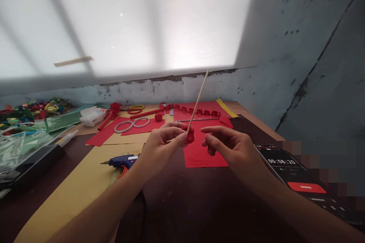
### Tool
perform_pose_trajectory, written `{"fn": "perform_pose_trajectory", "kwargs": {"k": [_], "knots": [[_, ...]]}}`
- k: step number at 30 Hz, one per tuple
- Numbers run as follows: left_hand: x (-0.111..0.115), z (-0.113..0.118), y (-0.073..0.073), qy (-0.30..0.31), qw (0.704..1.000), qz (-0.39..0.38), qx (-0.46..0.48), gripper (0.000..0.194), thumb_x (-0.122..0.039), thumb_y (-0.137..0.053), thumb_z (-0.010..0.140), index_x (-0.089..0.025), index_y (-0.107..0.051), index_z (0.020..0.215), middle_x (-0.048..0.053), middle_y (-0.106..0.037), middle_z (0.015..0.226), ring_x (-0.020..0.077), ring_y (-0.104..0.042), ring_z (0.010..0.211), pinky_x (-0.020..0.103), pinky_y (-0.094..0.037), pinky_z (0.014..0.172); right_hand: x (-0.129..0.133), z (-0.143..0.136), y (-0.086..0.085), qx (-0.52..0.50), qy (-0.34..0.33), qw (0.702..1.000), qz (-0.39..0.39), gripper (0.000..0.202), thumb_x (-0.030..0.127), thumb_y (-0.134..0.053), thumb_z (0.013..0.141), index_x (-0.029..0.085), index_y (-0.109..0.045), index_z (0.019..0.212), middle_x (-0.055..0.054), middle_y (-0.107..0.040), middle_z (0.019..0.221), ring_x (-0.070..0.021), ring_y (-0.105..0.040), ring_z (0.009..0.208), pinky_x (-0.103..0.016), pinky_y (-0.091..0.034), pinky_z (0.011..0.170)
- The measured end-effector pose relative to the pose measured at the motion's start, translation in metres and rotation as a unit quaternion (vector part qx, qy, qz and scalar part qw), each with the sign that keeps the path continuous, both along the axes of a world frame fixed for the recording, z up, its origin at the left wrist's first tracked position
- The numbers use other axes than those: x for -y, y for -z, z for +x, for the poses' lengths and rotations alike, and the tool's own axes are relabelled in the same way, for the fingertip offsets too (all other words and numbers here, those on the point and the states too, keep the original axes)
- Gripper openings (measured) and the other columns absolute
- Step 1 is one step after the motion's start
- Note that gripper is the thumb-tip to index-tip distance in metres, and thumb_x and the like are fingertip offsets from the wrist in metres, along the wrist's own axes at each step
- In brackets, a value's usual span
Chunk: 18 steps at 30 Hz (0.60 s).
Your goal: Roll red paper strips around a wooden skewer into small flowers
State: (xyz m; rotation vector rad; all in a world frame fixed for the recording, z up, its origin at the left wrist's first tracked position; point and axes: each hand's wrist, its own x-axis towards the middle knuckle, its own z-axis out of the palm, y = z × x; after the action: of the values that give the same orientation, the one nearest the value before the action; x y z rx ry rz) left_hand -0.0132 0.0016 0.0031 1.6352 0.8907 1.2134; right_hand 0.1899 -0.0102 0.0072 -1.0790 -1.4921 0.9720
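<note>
My left hand [163, 149] pinches a small red paper flower [191, 136] between thumb and fingers. A thin wooden stick [199, 98] rises from the flower, leaning slightly to the right. Just right of the flower, my right hand [235, 146] is apart from it, index finger stretched out and thumb held below, with nothing seen between them. Under both hands lies red paper [196, 157] on the dark tabletop [182, 205]. A blue glue gun [122, 160] rests beside my left forearm, partly hidden by it.
Behind the hands lie a strip of red paper flowers [196, 110], scissors [137, 109], two pale rings [123, 127] and a loose red flower [158, 117]. Bagged coloured scraps [31, 114] and a black box [34, 169] fill the left. A phone [285, 171] lies right.
</note>
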Motion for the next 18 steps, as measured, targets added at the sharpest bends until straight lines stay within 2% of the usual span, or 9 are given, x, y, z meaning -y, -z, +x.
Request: {"fn": "perform_pose_trajectory", "kwargs": {"k": [6,10,14,18], "knots": [[0.0,0.0,0.002,-0.015,1.0,-0.007,-0.003,0.015,-0.032,-0.073,0.086,-0.018,-0.077,0.086,0.012,-0.067,0.117,0.0266,-0.058,0.121,0.032,-0.057,0.085,-0.001,0.001,0.001,0.012,-0.004,1.0,0.016,0.019,0.035,-0.069,0.087,0.021,-0.074,0.099,-0.001,-0.071,0.073,-0.0131,-0.063,0.066,-0.024,-0.055,0.06],[0.0,0.001,0.001,0.008,1.0,-0.014,0.01,0.017,-0.033,-0.07,0.089,-0.019,-0.078,0.089,0.011,-0.067,0.116,0.0261,-0.055,0.125,0.033,-0.056,0.088,-0.001,0.003,0.005,0.036,-0.009,0.998,0.041,0.02,0.036,-0.07,0.087,0.022,-0.073,0.101,-0.002,-0.072,0.076,-0.0148,-0.065,0.068,-0.026,-0.055,0.06],[0.001,0.002,0.001,0.01,1.0,-0.02,0.011,0.018,-0.035,-0.071,0.088,-0.018,-0.078,0.086,0.01,-0.066,0.114,0.0237,-0.06,0.115,0.031,-0.055,0.088,0.002,-0.001,0.012,0.098,0.006,0.984,0.151,0.022,0.032,-0.075,0.084,0.024,-0.071,0.104,-0.002,-0.073,0.088,-0.0163,-0.068,0.076,-0.031,-0.058,0.07],[0.003,0.006,0.002,0.02,0.998,-0.044,0.034,0.017,-0.033,-0.075,0.084,-0.016,-0.076,0.081,0.008,-0.064,0.112,0.0188,-0.065,0.098,0.029,-0.054,0.085,0.007,-0.008,0.017,0.169,0.048,0.944,0.28,0.026,0.021,-0.079,0.08,0.024,-0.07,0.105,-0.002,-0.071,0.094,-0.0149,-0.065,0.074,-0.03,-0.057,0.068]]}}
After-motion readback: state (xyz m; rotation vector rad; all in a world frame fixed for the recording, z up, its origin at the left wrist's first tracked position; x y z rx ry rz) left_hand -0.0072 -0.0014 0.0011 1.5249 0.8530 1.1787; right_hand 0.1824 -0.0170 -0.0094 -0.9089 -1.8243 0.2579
